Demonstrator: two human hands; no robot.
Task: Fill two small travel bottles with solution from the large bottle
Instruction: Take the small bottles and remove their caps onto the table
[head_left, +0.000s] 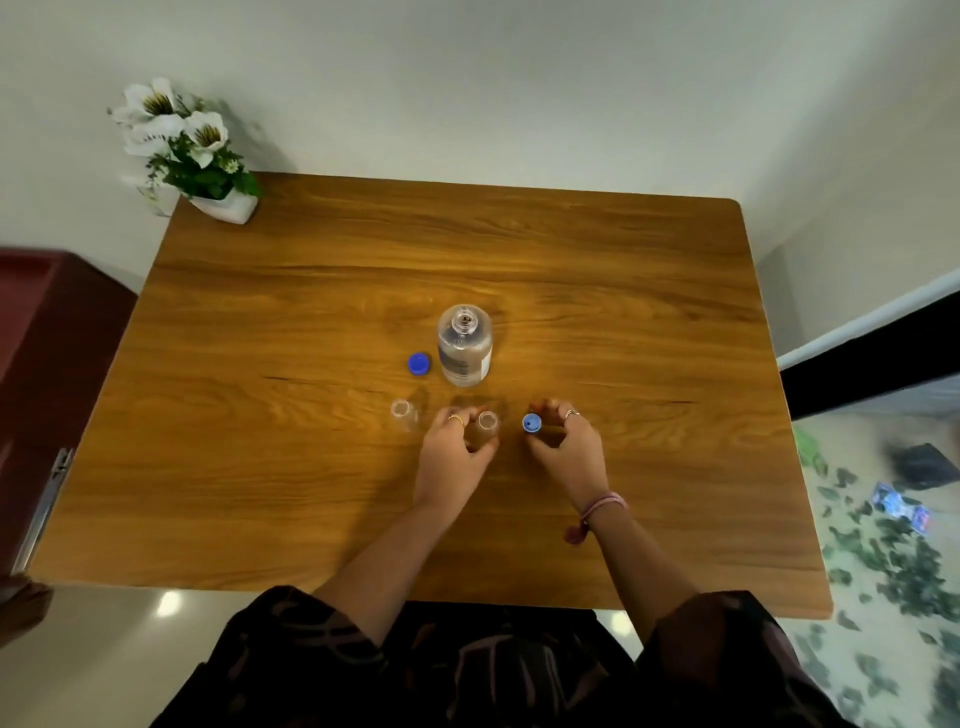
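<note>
A large clear bottle (464, 345) stands open and upright near the middle of the wooden table (311, 493). Its blue cap (418, 363) lies to its left. One small clear travel bottle (404, 415) stands uncapped, left of my hands. My left hand (453, 448) is closed around a second small clear bottle (487, 425), whose mouth is open. My right hand (566, 441) pinches a small blue cap (532, 423) just right of that bottle.
A white pot of white flowers (187, 150) sits on the table's far left corner. A dark red cabinet (47, 364) stands left of the table. A patterned surface with small items (898, 509) lies to the right.
</note>
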